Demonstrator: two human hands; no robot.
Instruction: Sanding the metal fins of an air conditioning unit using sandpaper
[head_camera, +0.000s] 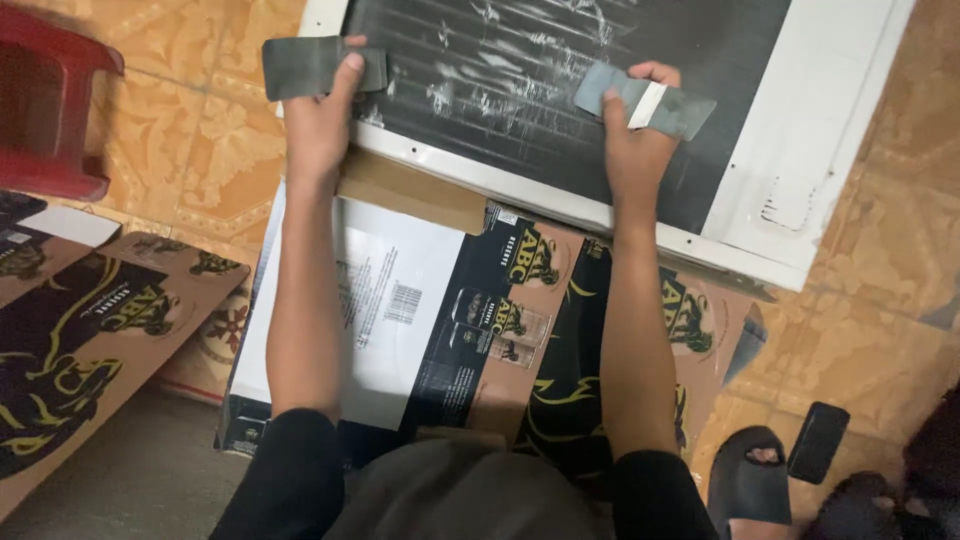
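Grey scraper blades sit in both my hands. My left hand (318, 125) pinches one flat grey blade (322, 66) at the dark finned panel's (560, 90) left edge; my right hand (636, 150) clamps another blade (645, 100) against the fins. That white-framed panel lies on flattened cardboard (440, 310) over the tiled floor (210, 150), and a red stool (50, 100) stands to the left.

— What's around the work on my feed?

— I see flattened printed cardboard (430, 330) spread on the tiled floor (200, 150). Another flattened box (90, 340) lies off its left edge.

— Anything else?

— A red plastic stool (50, 100) sits at the floor's top left corner. Near the bottom right I make out a dark sandal (745, 480) with a black phone (818, 442) just beside it.
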